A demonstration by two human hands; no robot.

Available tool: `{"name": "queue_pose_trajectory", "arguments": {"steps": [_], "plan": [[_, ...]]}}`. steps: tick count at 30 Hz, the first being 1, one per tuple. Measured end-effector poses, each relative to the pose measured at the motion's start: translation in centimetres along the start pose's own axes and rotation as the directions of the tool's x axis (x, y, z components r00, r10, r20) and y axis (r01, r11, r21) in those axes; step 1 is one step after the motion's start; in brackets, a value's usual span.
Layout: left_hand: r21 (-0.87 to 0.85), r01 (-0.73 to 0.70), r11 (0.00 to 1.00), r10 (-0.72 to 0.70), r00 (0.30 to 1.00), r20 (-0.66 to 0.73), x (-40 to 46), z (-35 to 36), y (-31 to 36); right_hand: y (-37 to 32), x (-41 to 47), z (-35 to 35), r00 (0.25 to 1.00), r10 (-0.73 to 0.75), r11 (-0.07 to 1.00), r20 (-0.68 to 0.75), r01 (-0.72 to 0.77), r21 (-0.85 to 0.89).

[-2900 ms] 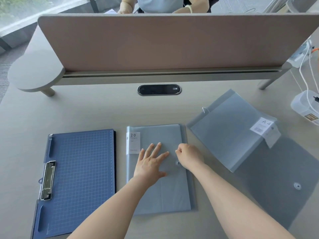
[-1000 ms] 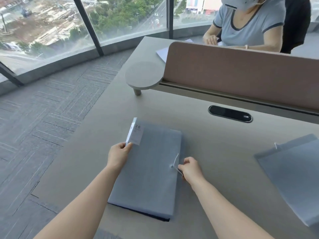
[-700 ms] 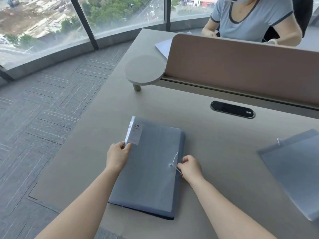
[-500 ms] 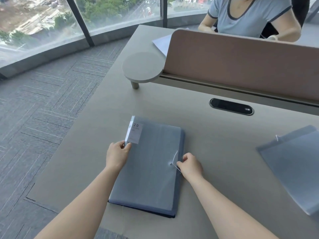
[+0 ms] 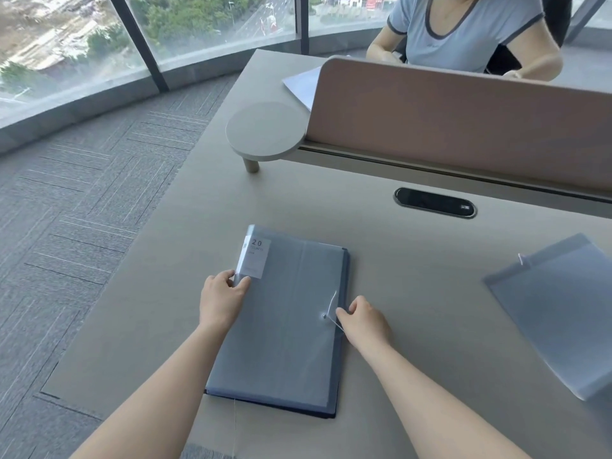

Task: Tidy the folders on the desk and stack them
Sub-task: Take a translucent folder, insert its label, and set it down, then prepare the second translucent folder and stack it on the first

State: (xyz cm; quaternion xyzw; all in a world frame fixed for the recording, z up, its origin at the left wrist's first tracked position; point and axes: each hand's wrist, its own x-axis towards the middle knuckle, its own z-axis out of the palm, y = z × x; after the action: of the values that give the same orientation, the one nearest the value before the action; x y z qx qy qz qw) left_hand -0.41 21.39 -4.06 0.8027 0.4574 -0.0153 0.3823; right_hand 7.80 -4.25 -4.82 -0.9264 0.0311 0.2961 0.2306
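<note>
A translucent grey-blue folder point(image 5: 284, 326) with a white "20" label lies flat on top of the dark blue clipboard point(image 5: 337, 392); only a dark rim of the clipboard shows along the right and near edges. My left hand point(image 5: 222, 298) pinches the folder's left edge just below the label. My right hand point(image 5: 362, 321) grips its right edge beside the string clasp. Another translucent folder point(image 5: 559, 309) lies apart at the right of the desk point(image 5: 414, 276).
A pinkish divider panel point(image 5: 463, 117) with a round side shelf point(image 5: 265, 130) closes off the far side, and a person sits behind it. A black cable grommet point(image 5: 434, 203) is set into the desk. The desk's left edge drops to carpet.
Since 2.9 s ago the "20" folder went from the desk's middle onto the clipboard at the left. Over the last second both hands hold its edges; it settled flat, squared.
</note>
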Motion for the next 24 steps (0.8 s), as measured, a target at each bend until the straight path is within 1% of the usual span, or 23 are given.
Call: {"name": "queue_pose_trajectory", "arguments": {"steps": [2, 5, 8, 10, 12, 15, 19, 24], "plan": [[-0.001, 0.001, 1.0, -0.001, 1.0, -0.021, -0.1, -0.1, 0.5, 0.3, -0.1, -0.2, 1.0, 0.001, 1.0, 0.005, -0.001, 0.01], [-0.002, -0.021, 1.0, 0.02, 0.995, -0.099, -0.9, -0.2, 2.0, 1.1, -0.2, -0.5, 1.0, 0.001, 1.0, 0.022, -0.001, 0.021], [0.037, -0.148, 0.988, 0.152, 0.978, -0.146, -1.9, 0.1, 4.0, 2.0, -0.3, -1.2, 1.0, -0.022, 0.998, 0.022, 0.021, 0.057], [0.057, -0.244, 0.968, 0.25, 0.959, -0.137, -2.5, 0.9, 5.6, 2.6, -0.4, -2.0, 0.999, -0.05, 0.994, 0.017, 0.048, 0.094], [0.055, -0.335, 0.941, 0.339, 0.935, -0.1, -3.2, 2.4, 7.5, 3.5, -0.6, -3.1, 0.998, -0.069, 0.988, 0.008, 0.067, 0.141], [0.048, -0.446, 0.894, 0.446, 0.895, 0.006, -5.1, 5.7, 10.4, 6.0, -0.8, -5.2, 0.997, -0.073, 0.971, -0.034, 0.079, 0.226], [0.027, -0.527, 0.849, 0.519, 0.843, 0.146, -8.7, 10.9, 14.7, 10.9, -0.8, -8.7, 0.996, -0.021, 0.954, -0.092, 0.047, 0.295], [0.006, -0.593, 0.805, 0.571, 0.778, 0.264, -13.9, 17.6, 19.0, 18.2, -1.1, -13.2, 0.983, 0.064, 0.926, -0.171, 0.005, 0.376]]}}
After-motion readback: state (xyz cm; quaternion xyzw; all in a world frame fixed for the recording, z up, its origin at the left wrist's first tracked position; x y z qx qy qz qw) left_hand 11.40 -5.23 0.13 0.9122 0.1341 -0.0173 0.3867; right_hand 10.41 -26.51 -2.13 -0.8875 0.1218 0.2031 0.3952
